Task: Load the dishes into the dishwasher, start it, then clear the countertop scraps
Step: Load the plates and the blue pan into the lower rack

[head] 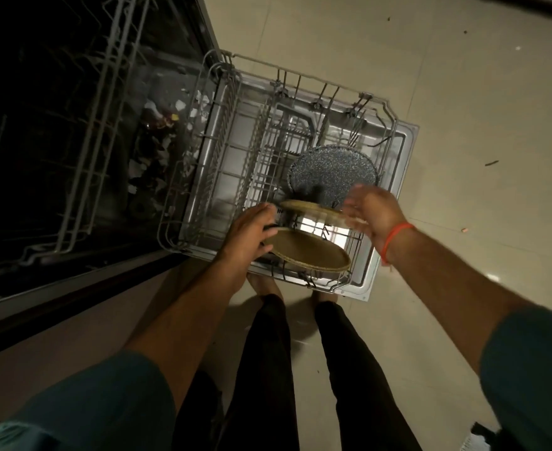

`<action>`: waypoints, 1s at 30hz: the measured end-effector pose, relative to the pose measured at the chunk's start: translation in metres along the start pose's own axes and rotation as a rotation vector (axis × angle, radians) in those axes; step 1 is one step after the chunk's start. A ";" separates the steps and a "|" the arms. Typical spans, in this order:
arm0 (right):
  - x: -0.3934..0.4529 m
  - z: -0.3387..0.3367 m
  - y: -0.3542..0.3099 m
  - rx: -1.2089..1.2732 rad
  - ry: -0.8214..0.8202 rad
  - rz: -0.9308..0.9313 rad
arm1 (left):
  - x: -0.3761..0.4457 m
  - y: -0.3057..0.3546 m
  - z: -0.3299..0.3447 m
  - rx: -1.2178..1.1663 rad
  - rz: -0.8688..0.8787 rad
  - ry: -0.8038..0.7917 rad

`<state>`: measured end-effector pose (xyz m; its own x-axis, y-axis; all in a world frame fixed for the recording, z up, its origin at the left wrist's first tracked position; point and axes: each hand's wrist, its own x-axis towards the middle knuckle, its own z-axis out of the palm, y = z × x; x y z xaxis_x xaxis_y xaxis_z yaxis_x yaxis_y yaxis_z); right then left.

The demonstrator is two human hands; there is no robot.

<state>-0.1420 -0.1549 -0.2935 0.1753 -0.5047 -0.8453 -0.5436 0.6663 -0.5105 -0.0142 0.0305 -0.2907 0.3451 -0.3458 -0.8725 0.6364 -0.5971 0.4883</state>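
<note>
Three plates stand in the lower rack (199, 151): speckled plate (331, 172) at 1 o'clock, two tan plates (310, 252) nearer. Left hand (252, 232) touches the front one's rim; right hand (370, 211), blurred, hovers with fingers spread, empty.

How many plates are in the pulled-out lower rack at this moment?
3: a speckled grey plate at the far right, a tan plate in the middle by the right hand, and a tan plate nearest, touched by the left hand. None appears hidden.
</note>
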 end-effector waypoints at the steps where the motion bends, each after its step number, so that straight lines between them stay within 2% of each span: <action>1: 0.006 -0.004 -0.006 -0.025 0.006 -0.015 | 0.001 0.000 0.001 0.000 0.003 0.000; 6: 0.033 -0.028 -0.029 -0.148 0.006 -0.058 | 0.010 0.014 0.014 0.020 0.016 0.016; 13: 0.070 -0.049 -0.030 -0.196 0.009 0.022 | 0.058 0.049 0.040 0.205 0.034 -0.015; 23: 0.117 -0.046 -0.025 -0.275 -0.089 0.083 | 0.140 0.073 0.073 0.479 0.021 -0.071; 30: 0.116 -0.040 -0.036 -0.277 -0.073 0.042 | 0.146 0.083 0.081 0.644 -0.014 -0.126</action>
<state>-0.1349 -0.2598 -0.3666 0.2008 -0.4326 -0.8789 -0.7532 0.5055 -0.4209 0.0326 -0.1282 -0.3768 0.2311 -0.3938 -0.8897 0.0861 -0.9025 0.4219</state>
